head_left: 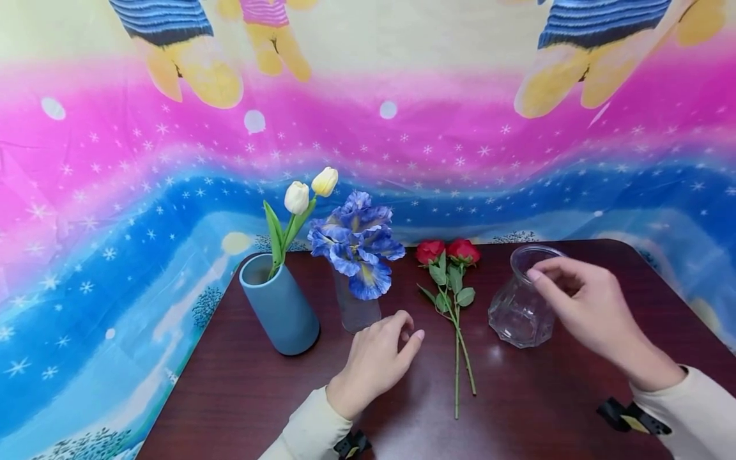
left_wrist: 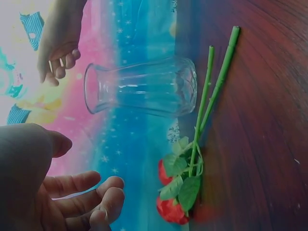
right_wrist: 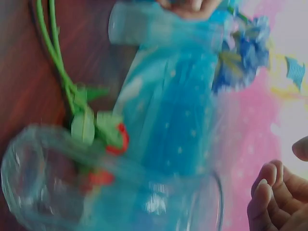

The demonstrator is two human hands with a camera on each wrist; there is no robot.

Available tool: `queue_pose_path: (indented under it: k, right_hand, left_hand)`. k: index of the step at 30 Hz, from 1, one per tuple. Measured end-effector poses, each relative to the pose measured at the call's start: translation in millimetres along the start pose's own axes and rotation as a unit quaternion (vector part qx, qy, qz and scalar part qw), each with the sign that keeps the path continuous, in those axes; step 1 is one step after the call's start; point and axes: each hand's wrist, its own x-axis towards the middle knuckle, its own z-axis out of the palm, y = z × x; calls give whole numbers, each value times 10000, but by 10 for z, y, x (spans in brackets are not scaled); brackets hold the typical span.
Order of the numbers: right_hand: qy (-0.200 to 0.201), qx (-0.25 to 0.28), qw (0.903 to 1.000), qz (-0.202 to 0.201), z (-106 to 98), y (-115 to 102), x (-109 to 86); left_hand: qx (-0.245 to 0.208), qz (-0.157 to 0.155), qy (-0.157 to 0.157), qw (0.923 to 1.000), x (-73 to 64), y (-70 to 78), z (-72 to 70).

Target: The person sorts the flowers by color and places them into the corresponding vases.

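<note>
My right hand (head_left: 598, 313) hovers by the mouth of a clear glass vase (head_left: 520, 313), thumb and fingers loosely bent. Both wrist views show a gap between those fingers and the glass. To the left, my left hand (head_left: 376, 358) is held over the table with relaxed fingers and nothing in them. Two red roses (head_left: 456, 300) lie between the hands, blooms toward the back and stems crossing. Just beyond the left hand, a blue iris (head_left: 359, 246) stands in a see-through vase (head_left: 359, 306).
A blue-grey vase (head_left: 282, 306) with two tulips (head_left: 297, 198), one white and one pale yellow, stands at the table's left. Behind the dark reddish-brown table (head_left: 247, 409) hangs a colourful printed cloth (head_left: 448, 140).
</note>
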Motion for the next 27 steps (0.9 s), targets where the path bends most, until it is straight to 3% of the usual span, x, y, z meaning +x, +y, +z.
queue_pose_path:
  k: [6,15,21,27]
  right_hand:
    - [263,-457,9984,205,-142,227,196]
    - [288,-929,9941,489,-220,452,333]
    - [-145,-1263,9875,936,-255,606,429]
    - [-1036,-1596,9747,1170,-253,730,518]
  left_hand:
    - [2,95,-68,9999,26,49,38]
    - [61,279,-49,9996,86,79,109]
    - [55,345,-101,9993,151,106,158]
    - [171,383,-131,9990,210,122,228]
